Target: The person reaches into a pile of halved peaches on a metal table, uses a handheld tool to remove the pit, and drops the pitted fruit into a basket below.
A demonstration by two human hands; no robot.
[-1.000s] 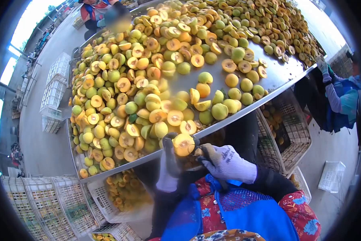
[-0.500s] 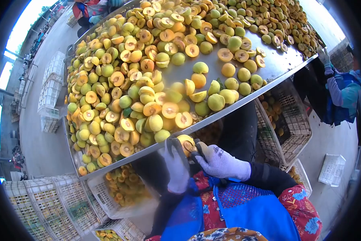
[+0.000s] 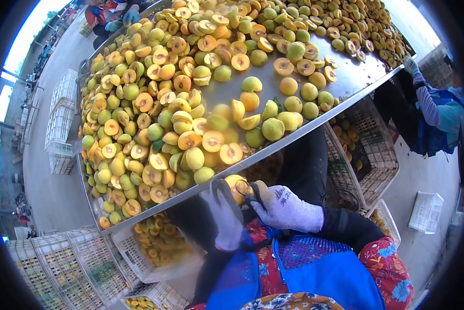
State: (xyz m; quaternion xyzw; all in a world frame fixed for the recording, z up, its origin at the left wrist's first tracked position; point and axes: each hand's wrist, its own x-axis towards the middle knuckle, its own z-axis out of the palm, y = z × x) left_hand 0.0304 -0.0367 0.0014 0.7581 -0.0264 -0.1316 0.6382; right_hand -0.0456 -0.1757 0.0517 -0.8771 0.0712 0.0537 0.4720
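My left hand (image 3: pixel 225 216), in a pale lilac glove with dark fingertips, is closed around a stone-fruit half (image 3: pixel 235 186), its cut orange face toward me. My right hand (image 3: pixel 290 207), gloved alike with dark writing on its back, is closed at the fruit's right side. From its fingers a small loop-tipped tool (image 3: pixel 246 192) meets the cut face; most of the tool is hidden. Both hands are just below the near rim of a metal table (image 3: pixel 273 151). Whole-looking and halved yellow-green fruits (image 3: pixel 139 119) are heaped on it, several showing brown pits.
Below the table stand a white crate of fruit (image 3: pixel 157 253) at left and a larger crate (image 3: pixel 376 165) at right. Stacked crates (image 3: pixel 61 256) line the lower left. A co-worker (image 3: pixel 433 113) is at the right edge, another person (image 3: pixel 110 15) at the far side. A white basket (image 3: pixel 426 212) rests on the floor.
The view has shifted slightly, so the table and fruit sit a little further left. Both hands keep nearly the same grip on the fruit half and tool. The far person's hands show more.
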